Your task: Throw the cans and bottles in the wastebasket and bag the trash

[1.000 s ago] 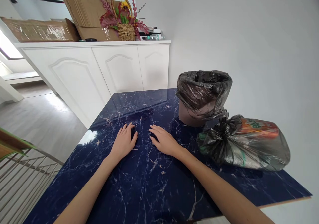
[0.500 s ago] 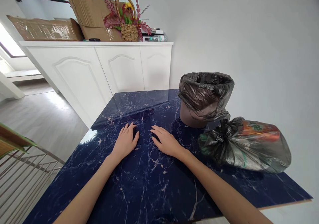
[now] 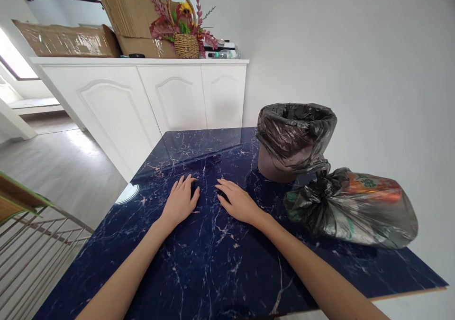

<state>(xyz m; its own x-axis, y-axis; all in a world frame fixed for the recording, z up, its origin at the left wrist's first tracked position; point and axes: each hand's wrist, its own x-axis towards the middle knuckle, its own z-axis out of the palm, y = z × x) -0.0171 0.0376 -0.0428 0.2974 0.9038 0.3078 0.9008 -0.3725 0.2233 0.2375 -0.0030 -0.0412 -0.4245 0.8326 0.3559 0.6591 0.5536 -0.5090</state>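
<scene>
My left hand (image 3: 179, 200) rests palm down on the dark blue marble-patterned table (image 3: 202, 263), fingers stretched out. Beside it, a short gap to the right, my right hand (image 3: 237, 200) also lies flat on the tabletop with its fingers extended. Neither hand holds anything. Beyond my right hand stands a brownish trash bin (image 3: 275, 163), upright and lined with a black plastic bag (image 3: 295, 135) folded over its rim. Nearer on the right, a knotted, filled garbage bag (image 3: 362, 211) lies on its side, with orange and white contents showing through.
At the far end stands a white cabinet (image 3: 177, 92) bearing cardboard boxes (image 3: 71, 40), a wicker flower basket (image 3: 186, 46) and a plastic bottle (image 3: 227, 54). A wall borders the right side. A metal rack (image 3: 42, 239) stands at the lower left.
The view has shifted very slightly, so the scene sits a little farther right. Both hands keep their places on the table.
</scene>
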